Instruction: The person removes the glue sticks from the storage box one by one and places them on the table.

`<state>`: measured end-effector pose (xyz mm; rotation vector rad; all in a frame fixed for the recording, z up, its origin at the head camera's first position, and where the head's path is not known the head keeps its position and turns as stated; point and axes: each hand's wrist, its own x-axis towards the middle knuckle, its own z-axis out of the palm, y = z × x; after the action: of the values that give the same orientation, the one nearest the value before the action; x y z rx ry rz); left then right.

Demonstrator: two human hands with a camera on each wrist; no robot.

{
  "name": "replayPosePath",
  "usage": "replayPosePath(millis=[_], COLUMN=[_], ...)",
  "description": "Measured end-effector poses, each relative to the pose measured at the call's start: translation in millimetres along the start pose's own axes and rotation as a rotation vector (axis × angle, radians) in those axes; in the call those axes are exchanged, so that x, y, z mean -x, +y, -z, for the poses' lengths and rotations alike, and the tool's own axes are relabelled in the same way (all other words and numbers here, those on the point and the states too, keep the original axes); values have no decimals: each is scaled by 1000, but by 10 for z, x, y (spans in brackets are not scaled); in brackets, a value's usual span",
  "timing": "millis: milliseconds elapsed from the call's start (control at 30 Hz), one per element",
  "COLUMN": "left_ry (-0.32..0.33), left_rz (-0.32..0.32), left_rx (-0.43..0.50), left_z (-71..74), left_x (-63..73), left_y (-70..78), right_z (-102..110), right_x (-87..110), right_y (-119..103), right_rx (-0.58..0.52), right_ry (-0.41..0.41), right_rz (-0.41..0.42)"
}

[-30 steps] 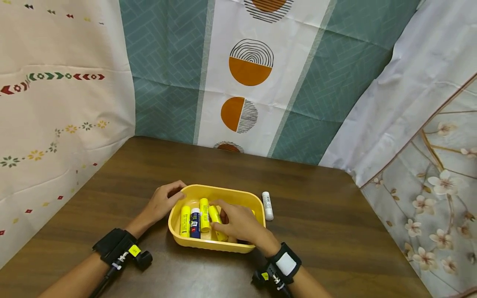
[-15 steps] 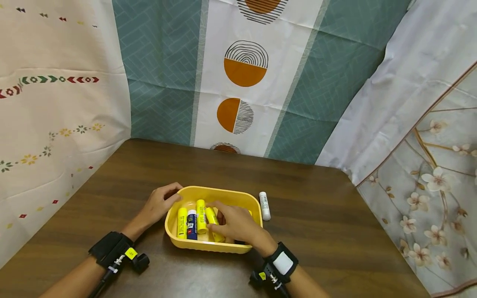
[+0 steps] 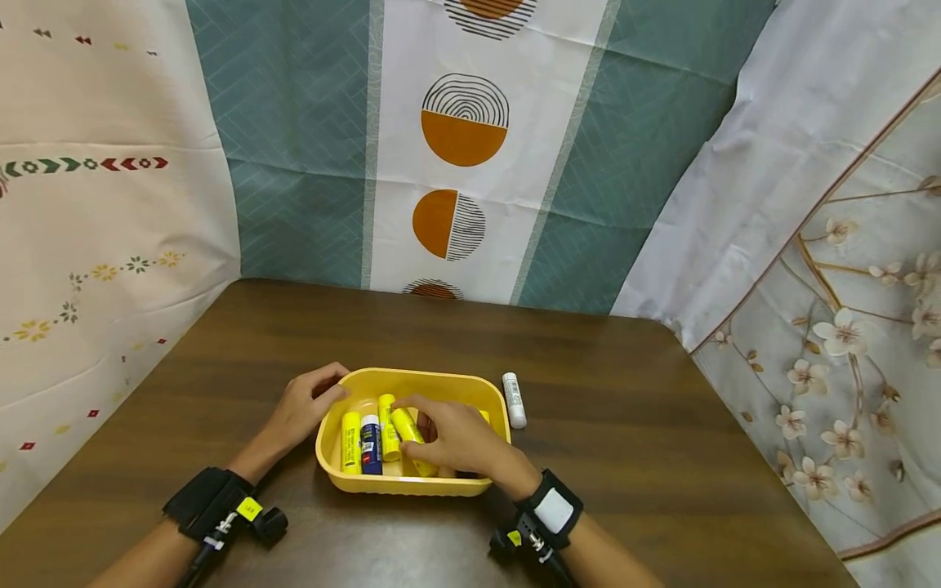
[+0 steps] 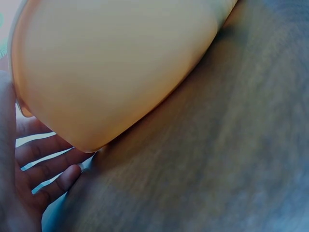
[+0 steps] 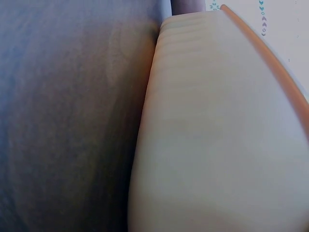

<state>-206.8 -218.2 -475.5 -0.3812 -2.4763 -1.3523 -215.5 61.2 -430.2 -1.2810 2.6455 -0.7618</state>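
Note:
In the head view a yellow plastic tray (image 3: 434,380) stands on the table. My left hand (image 3: 297,408) grips its left end, thumb at the rim; the left wrist view shows the fingers along the outside of the wall (image 4: 116,72). My right hand (image 3: 470,441) reaches inside, thumb and index finger around a tilted yellow glue stick (image 3: 406,426). Left of that stick lie another yellow glue stick (image 3: 389,433), a dark blue one with a white cap (image 3: 371,445) and a yellow one (image 3: 351,445). The hand hides much of the tray's right half.
A white glue stick (image 3: 514,400) lies on the brown wooden table (image 3: 603,408), just right of the tray. Patterned cloths (image 3: 294,163) hang behind and on both sides. The right wrist view is mostly filled by the tray's outer wall (image 5: 212,121).
The head view has shifted, so the whole scene sits a little further left in it. Both hands keep their places at the tray, and the glue sticks lie as before.

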Motion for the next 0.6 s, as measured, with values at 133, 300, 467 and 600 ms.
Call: replayPosePath(millis=[133, 300, 467, 600], left_ry=[-13, -15, -13, -13], left_rz=[9, 6, 4, 14], left_rx=[7, 18, 15, 15], left_z=[15, 14, 25, 14], left_x=[30, 38, 14, -1], left_y=[-6, -32, -17, -18], right_z=[-13, -3, 65, 102], right_x=[-13, -19, -27, -11], right_y=[10, 9, -5, 2], right_rx=[-43, -81, -107, -118], right_ry=[19, 20, 31, 42], right_rz=[10, 18, 14, 0])
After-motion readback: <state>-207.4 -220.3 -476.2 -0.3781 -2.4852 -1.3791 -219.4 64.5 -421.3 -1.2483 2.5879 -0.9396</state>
